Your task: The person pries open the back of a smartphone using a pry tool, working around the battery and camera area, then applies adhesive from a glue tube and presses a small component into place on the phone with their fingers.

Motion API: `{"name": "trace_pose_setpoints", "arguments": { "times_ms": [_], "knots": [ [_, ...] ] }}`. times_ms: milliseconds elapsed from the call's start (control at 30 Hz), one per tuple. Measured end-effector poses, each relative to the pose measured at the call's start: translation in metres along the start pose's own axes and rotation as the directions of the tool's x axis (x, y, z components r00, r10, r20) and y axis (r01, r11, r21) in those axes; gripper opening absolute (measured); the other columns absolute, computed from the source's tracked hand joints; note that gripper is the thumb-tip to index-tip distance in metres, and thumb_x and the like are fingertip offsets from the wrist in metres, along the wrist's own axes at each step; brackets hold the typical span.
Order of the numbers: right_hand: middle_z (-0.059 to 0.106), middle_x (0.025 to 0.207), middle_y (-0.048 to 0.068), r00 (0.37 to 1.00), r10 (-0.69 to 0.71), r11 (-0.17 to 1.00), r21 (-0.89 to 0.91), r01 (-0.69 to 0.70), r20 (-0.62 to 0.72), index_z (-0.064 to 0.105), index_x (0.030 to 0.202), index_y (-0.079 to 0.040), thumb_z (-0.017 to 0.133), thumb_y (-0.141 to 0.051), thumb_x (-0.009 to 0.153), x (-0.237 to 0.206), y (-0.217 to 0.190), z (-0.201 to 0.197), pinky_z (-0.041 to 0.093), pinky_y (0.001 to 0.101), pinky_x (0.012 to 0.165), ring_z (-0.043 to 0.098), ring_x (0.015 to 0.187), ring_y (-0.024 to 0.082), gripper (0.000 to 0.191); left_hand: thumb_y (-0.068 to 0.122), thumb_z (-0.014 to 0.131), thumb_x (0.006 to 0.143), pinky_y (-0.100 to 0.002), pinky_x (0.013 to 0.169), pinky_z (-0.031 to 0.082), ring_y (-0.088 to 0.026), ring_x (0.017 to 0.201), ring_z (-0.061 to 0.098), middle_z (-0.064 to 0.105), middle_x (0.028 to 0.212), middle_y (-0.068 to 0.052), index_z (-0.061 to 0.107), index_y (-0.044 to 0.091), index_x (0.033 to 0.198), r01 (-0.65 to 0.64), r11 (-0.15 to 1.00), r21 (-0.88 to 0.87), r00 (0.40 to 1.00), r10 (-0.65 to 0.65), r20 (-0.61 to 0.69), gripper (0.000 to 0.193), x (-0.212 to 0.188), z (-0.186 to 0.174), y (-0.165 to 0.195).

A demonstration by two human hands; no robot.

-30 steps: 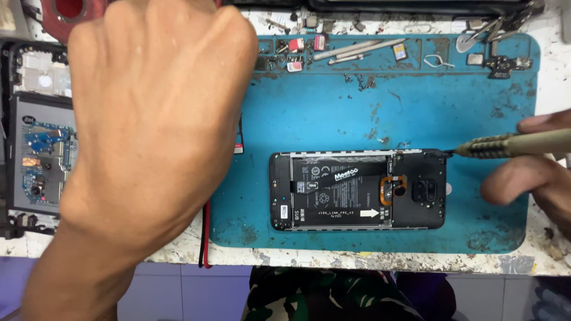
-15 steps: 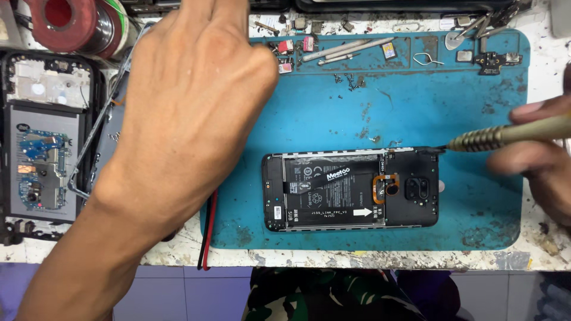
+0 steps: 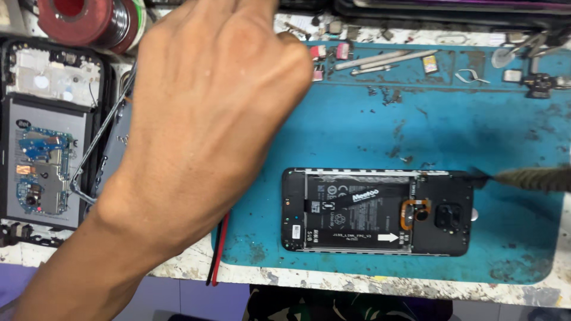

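Observation:
My left hand (image 3: 208, 113) fills the left and middle of the view, seen from the back and reaching toward the far edge of the bench. Its fingers are hidden past the knuckles, so I cannot see whether they hold anything. An opened black phone (image 3: 443, 241) lies face down on the blue work mat (image 3: 369, 131), showing its black battery (image 3: 357, 214) and an orange flex ring. The knurled tip of a screwdriver (image 3: 526, 178) touches the phone's top right corner. My right hand is beyond the right edge of the frame.
A second dismantled phone (image 3: 41, 160) with a bare circuit board lies at the far left. A red roll (image 3: 77, 15) sits at the top left. Tweezers (image 3: 380, 59) and small parts line the mat's far edge. Red and black wires (image 3: 217, 255) hang over the bench front.
My left hand has moved right and further toward the back of the bench. My right hand has slipped out of the frame; only the screwdriver tip remains at the phone's corner.

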State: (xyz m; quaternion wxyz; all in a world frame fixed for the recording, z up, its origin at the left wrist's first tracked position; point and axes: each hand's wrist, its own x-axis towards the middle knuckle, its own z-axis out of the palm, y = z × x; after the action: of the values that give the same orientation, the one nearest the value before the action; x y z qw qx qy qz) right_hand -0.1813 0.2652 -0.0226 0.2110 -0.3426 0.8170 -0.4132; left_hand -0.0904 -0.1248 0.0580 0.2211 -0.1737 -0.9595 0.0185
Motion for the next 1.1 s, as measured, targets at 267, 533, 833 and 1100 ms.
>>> {"name": "trace_pose_setpoints", "arguments": {
  "times_ms": [267,533,833,1100],
  "knots": [
    [0.063,0.112,0.007,0.999,-0.023,1.0,0.017,0.023,0.049,0.059,0.122,-0.007,0.067,-0.021,0.096,0.013,-0.006,0.005,0.055,0.0311,0.086,0.065,0.095,0.017,0.031,0.013,0.072,0.066,-0.037,0.065,0.049,-0.027,0.086,0.063,0.059,0.095,-0.014,0.054,0.001,0.065,0.035,0.991,0.128,0.999,-0.04,0.032,0.022,0.001,0.001,0.007],
    [0.064,0.113,0.006,0.997,-0.034,0.999,0.019,0.033,0.066,0.059,0.122,-0.007,0.068,-0.019,0.094,0.01,-0.011,0.006,0.055,0.0307,0.089,0.065,0.099,0.016,0.031,0.014,0.071,0.057,-0.034,0.063,0.051,-0.024,0.085,0.063,0.059,0.092,-0.012,0.053,0.002,0.058,-0.017,0.984,0.177,0.998,0.006,0.065,0.021,0.004,0.0,0.009],
    [0.064,0.114,0.005,0.997,-0.02,0.999,0.045,0.017,0.076,0.059,0.122,-0.008,0.068,-0.017,0.093,-0.008,-0.014,-0.001,0.055,0.0302,0.094,0.066,0.102,0.015,0.032,0.006,0.07,0.072,-0.037,0.064,0.053,-0.028,0.089,0.065,0.06,0.1,-0.017,0.058,-0.002,0.068,-0.03,0.994,0.104,0.996,0.021,0.092,0.015,0.007,0.002,0.01],
    [0.064,0.115,0.005,1.0,0.025,0.998,0.053,-0.024,-0.009,0.059,0.122,-0.008,0.069,-0.015,0.092,-0.011,-0.021,0.006,0.055,0.0298,0.097,0.066,0.106,0.015,0.032,0.002,0.067,0.078,-0.04,0.062,0.053,-0.034,0.096,0.064,0.059,0.104,-0.022,0.063,-0.009,0.094,-0.037,0.998,-0.059,0.979,0.048,0.198,0.02,0.017,-0.015,0.008]
  ]
}}
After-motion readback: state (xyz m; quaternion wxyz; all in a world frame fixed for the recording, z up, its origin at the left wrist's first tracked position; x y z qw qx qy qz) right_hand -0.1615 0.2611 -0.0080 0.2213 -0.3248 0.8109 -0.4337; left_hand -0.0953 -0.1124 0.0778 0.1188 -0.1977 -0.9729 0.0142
